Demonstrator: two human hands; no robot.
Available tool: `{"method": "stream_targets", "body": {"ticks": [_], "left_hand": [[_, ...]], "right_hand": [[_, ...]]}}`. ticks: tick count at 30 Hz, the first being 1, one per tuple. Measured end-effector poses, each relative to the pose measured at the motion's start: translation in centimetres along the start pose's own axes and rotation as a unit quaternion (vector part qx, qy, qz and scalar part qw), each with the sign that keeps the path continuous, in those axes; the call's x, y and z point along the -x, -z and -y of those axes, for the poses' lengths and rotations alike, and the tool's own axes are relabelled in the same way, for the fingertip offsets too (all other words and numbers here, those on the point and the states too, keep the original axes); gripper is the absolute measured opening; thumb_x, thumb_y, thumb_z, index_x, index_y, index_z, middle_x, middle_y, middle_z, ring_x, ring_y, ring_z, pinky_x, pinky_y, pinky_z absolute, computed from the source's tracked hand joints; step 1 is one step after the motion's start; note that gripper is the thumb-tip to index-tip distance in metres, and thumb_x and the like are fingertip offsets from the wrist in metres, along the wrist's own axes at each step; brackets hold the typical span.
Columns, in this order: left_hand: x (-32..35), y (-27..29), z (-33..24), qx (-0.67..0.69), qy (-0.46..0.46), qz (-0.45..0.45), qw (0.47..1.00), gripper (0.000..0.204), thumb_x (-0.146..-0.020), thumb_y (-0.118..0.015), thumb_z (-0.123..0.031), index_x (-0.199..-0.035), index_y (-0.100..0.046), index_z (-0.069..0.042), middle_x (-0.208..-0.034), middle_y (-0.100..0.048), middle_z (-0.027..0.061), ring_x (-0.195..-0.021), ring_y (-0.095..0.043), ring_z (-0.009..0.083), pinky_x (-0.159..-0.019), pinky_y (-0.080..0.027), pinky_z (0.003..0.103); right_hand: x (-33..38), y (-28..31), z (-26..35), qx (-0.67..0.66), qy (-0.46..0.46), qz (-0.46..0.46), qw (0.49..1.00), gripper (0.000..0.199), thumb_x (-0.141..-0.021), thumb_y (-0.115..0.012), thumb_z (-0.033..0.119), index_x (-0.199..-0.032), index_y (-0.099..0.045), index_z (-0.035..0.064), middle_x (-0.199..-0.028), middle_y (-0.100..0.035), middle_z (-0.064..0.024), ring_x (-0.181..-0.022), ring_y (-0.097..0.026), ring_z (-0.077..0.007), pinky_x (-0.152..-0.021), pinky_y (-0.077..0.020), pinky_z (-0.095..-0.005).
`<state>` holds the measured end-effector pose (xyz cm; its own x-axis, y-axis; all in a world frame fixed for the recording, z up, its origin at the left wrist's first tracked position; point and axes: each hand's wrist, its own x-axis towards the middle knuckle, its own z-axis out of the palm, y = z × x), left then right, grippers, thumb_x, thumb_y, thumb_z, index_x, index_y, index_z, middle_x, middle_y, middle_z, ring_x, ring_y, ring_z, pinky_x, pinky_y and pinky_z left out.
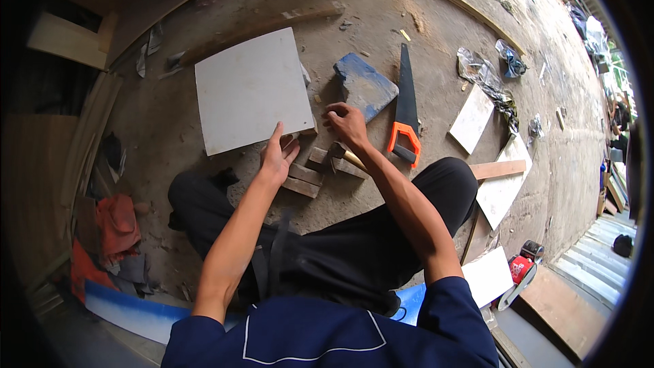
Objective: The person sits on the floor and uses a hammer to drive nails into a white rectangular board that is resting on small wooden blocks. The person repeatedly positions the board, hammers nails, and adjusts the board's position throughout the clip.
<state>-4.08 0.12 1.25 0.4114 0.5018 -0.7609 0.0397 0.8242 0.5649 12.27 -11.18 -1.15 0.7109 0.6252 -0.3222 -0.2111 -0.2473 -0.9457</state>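
Observation:
A white square board (255, 88) lies in front of me, its near right corner resting on a wooden piece. My left hand (275, 158) is at its near edge, with the thumb over the board's surface and the half-bent fingers apart from it below the edge. Just right of that corner, my right hand (347, 123) is closed, fingers curled together; what they hold, if anything, is hidden. Below it lies a hammer (351, 158) with a pale wooden handle, partly behind my right forearm. It rests on several short wood blocks (301, 187).
A blue-stained block (366, 85) and a handsaw (406, 99) with an orange handle lie to the right. Farther right are white board offcuts (471, 119) and crumpled plastic (477, 68). A red-and-black power tool (523, 269) sits lower right. A wooden plank (266, 31) lies beyond the board.

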Motion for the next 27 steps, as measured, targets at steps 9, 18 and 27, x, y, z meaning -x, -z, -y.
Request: {"method": "stream_targets", "body": {"ticks": [9, 18, 27], "left_hand": [[-1.4, -1.9, 2.2, 0.029, -0.095, -0.040, 0.994, 0.035, -0.088, -0.073, -0.025, -0.114, -0.056, -0.008, -0.112, -0.059, 0.0025, -0.106, -0.055, 0.0161, -0.092, -0.050, 0.031], [-1.0, -2.4, 2.7, 0.012, -0.132, -0.054, 0.990, 0.034, -0.091, -0.070, -0.027, -0.109, -0.057, 0.000, -0.112, -0.060, 0.0083, -0.098, -0.061, 0.0182, -0.088, -0.054, 0.033], [-1.2, -2.1, 2.7, -0.015, -0.121, -0.025, 0.992, 0.042, -0.092, -0.067, -0.029, -0.119, -0.053, 0.000, -0.122, -0.055, 0.0100, -0.112, -0.057, 0.0240, -0.097, -0.048, 0.037]], "right_hand": [[-0.1, -2.2, 1.2, 0.075, 0.054, 0.062, 0.994, 0.039, -0.091, -0.068, 0.025, -0.114, -0.065, -0.0056, -0.103, -0.071, -0.0146, -0.093, -0.066, -0.0174, -0.083, -0.0509, -0.0293], [-0.9, -2.8, -0.6, 0.045, 0.084, 0.065, 0.993, 0.035, -0.093, -0.060, 0.021, -0.117, -0.063, -0.0052, -0.105, -0.070, -0.0203, -0.094, -0.067, -0.0230, -0.085, -0.0502, -0.0335], [-0.6, -2.7, -0.3, 0.017, 0.080, 0.082, 0.993, 0.036, -0.096, -0.058, 0.019, -0.121, -0.059, -0.0068, -0.108, -0.069, -0.0184, -0.097, -0.065, -0.0211, -0.087, -0.0490, -0.0326]]}}
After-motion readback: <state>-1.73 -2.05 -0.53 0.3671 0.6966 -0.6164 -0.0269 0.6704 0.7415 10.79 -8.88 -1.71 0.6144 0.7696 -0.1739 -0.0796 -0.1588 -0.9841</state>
